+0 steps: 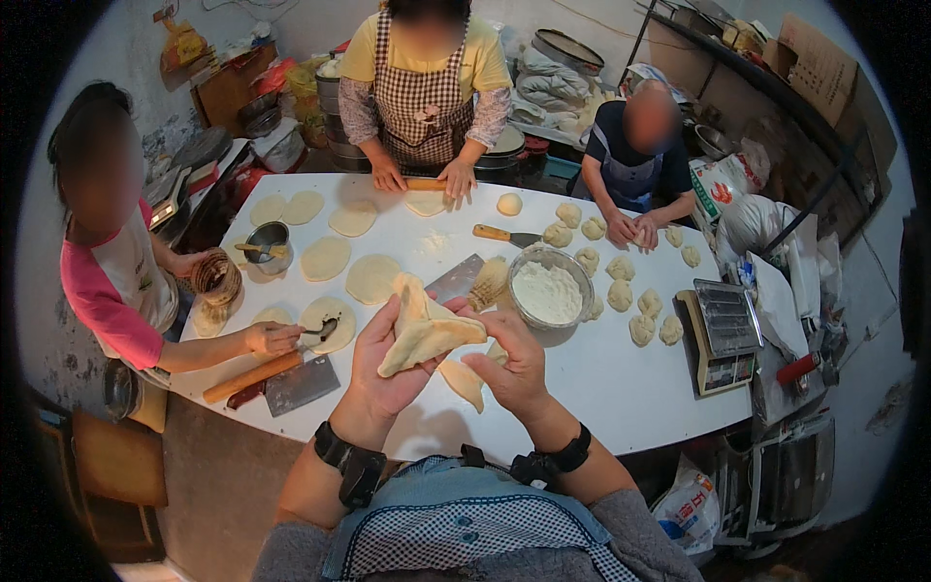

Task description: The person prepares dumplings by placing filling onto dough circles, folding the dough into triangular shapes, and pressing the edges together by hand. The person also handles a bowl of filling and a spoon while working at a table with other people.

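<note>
A three-cornered folded dough piece (433,335) with raised seams rests in my left hand (382,371), whose palm and fingers support it from below. Close by its right corner is my right hand (518,356), the thumb and index finger apart with a gap between them. On the white table (582,393) under my hands lies another pointed dough piece (463,384), partly hidden by them. Beyond my hands are a broad metal blade (457,278), a straw-coloured brush (489,284) and a bowl of flour (549,291).
At left, a co-worker's hand (273,337) spoons dark filling onto a dough round (342,313). A rolling pin (251,377) and a cleaver (302,385) lie nearby. Across, another person rolls dough (425,205). Several dough lumps (620,297) and a scale (720,342) are at right.
</note>
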`<state>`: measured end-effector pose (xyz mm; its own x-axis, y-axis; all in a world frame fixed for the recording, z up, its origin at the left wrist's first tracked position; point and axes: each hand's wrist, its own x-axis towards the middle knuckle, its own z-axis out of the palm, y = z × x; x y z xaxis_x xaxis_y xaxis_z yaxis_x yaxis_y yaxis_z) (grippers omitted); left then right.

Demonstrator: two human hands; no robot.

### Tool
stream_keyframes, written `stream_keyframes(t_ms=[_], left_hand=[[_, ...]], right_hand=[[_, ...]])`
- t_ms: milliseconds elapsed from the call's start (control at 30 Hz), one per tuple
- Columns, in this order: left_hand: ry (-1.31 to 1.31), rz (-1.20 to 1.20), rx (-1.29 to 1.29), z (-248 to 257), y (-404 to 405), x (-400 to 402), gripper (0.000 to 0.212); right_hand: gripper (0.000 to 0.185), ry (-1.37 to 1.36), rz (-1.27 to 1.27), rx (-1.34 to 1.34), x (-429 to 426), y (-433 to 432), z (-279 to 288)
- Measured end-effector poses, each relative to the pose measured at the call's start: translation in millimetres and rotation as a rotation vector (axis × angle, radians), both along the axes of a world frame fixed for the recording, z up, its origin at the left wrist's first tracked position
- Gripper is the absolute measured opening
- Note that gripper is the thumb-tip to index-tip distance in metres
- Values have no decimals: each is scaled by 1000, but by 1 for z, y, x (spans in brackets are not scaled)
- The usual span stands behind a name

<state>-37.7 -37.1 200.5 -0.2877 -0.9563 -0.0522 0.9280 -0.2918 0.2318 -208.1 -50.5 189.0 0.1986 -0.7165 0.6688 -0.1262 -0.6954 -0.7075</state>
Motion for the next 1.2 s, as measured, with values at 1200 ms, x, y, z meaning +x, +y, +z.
stream_keyframes(t_ms=[1200], left_hand=[[-169,-2,62,-18,-7,-2,44]], right_hand=[[23,160,-7,-54,6,-11,4]])
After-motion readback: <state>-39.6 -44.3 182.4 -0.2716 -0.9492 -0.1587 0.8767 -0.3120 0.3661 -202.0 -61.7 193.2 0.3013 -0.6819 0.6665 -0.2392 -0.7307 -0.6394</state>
